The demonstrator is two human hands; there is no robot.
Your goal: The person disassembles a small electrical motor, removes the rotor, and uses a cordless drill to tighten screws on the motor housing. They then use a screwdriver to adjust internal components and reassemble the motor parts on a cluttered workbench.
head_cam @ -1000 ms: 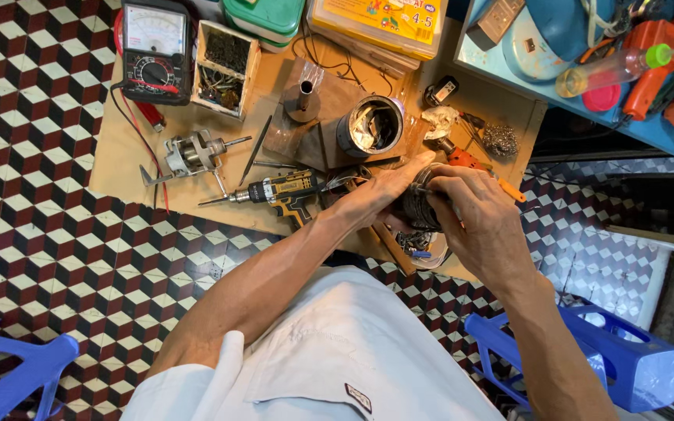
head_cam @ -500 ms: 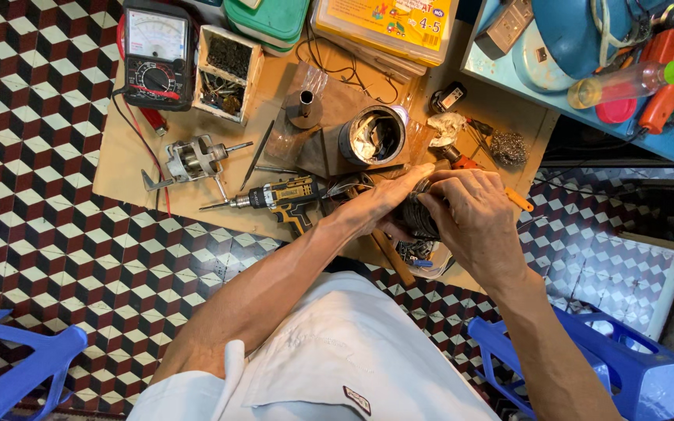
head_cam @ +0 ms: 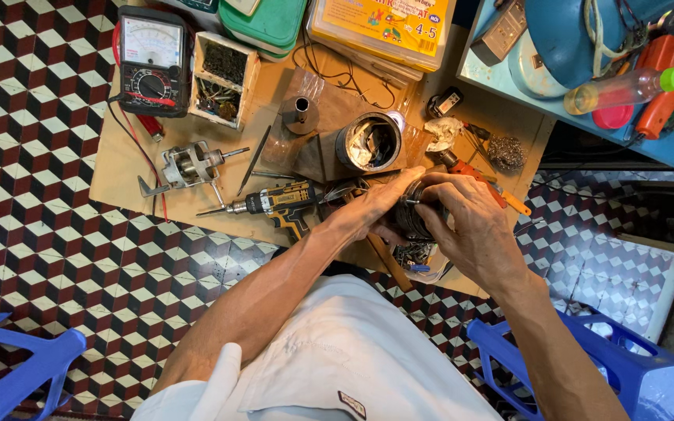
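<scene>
My left hand (head_cam: 378, 209) and my right hand (head_cam: 470, 226) are cupped together around a dark round motor part (head_cam: 413, 220) with wire windings, held just above the wooden board (head_cam: 130, 168). Both hands grip it, left fingers on its near side, right fingers curled over its top. Most of the part is hidden by my fingers. A yellow and black cordless drill (head_cam: 274, 205) lies on the board just left of my left hand, its bit pointing left.
On the board lie a small motor rotor assembly (head_cam: 189, 166), an analogue multimeter (head_cam: 148, 58) with red lead, a box of small parts (head_cam: 223, 80), a metal cylinder housing (head_cam: 368, 143), orange-handled pliers (head_cam: 481, 181). Blue plastic stools (head_cam: 21, 366) stand on the tiled floor; a cluttered blue shelf (head_cam: 602, 70) is at right.
The camera has shifted slightly; my hands stay closed around the round part, with the right fingers moving a little over its top.
</scene>
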